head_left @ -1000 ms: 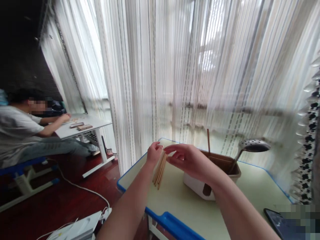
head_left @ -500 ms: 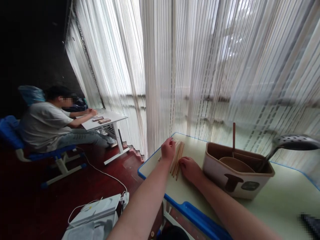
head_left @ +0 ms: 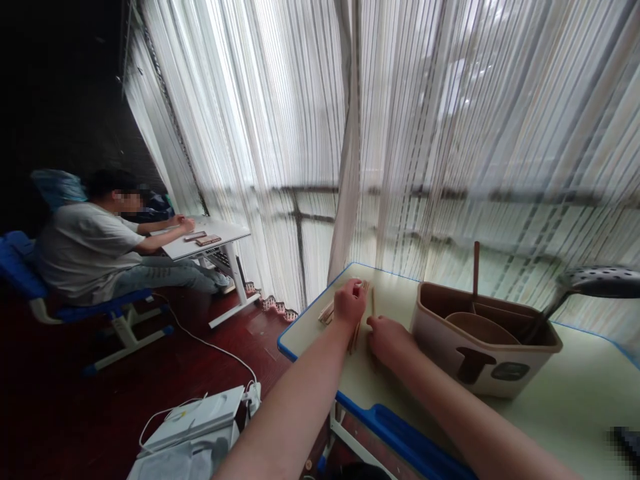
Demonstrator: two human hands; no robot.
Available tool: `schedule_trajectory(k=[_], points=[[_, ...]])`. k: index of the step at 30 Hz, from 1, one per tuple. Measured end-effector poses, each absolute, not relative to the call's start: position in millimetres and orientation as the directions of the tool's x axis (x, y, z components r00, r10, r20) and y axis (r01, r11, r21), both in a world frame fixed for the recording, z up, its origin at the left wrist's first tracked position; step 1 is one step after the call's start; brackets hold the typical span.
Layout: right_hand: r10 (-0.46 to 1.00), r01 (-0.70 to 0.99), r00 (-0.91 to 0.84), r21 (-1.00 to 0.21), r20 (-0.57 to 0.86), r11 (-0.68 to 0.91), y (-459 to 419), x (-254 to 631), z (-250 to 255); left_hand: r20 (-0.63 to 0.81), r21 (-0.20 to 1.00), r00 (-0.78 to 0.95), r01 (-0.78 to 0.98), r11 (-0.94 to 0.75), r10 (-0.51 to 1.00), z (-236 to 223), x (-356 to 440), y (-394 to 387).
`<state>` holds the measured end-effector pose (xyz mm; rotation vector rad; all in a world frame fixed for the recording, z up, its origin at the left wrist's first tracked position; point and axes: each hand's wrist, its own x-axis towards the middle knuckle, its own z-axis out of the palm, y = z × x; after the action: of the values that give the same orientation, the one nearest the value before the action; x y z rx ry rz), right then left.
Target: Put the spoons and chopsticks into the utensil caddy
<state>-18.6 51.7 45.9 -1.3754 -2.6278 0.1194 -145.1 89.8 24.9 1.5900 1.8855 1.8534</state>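
A bundle of wooden chopsticks (head_left: pixel 327 311) lies near the far left corner of the pale green table (head_left: pixel 550 407) with its blue rim. My left hand (head_left: pixel 349 304) rests on the bundle with its fingers curled over the sticks. My right hand (head_left: pixel 387 337) sits just to the right, fingers closed and pinching one stick that points away from me. Right of both hands stands a beige and brown utensil holder (head_left: pixel 483 352) with one upright chopstick (head_left: pixel 475 268) in it.
A dark perforated ladle (head_left: pixel 590 283) leans out of the holder's right side. Sheer striped curtains (head_left: pixel 450 133) hang right behind the table. At the left a person sits on a blue chair at a white desk (head_left: pixel 210 237). A white box and cable (head_left: pixel 193 427) lie on the red floor.
My left hand has shifted right over the bundle, and some sticks now stick out to its left. My right hand stays beside it, now pinching one stick. The view has turned slightly.
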Motion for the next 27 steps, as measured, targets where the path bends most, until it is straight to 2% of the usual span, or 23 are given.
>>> schedule_trajectory(k=[6,10,12,14,17,21,27], points=[[0.869,0.864,-0.494,-0.099,0.025,0.494,52,-17,51,0.547,0.801,-0.510,0.550,-0.238,0.663,22,-145,92],[0.886,0.881,-0.463,-0.096,0.024,0.463,55,-16,54,0.478,0.860,-0.537,0.449,-0.244,0.695,20,-146,94],[0.893,0.888,-0.447,-0.099,0.043,0.449,55,-15,56,0.410,0.910,-0.563,0.310,-0.276,0.718,19,-146,97],[0.895,0.890,-0.440,-0.098,0.076,0.446,53,-15,60,0.293,0.947,-0.579,0.068,-0.314,0.761,19,-146,103],[0.879,0.878,-0.458,-0.087,0.134,0.470,47,-14,67,0.159,0.925,-0.545,-0.208,-0.316,0.823,21,-147,111],[0.838,0.841,-0.519,-0.074,0.169,0.536,43,-15,70,0.094,0.902,-0.506,-0.321,-0.288,0.857,22,-149,114],[0.855,0.842,-0.502,-0.152,0.128,0.517,48,-17,66,0.043,0.848,-0.450,-0.456,-0.271,0.892,25,-153,109]])
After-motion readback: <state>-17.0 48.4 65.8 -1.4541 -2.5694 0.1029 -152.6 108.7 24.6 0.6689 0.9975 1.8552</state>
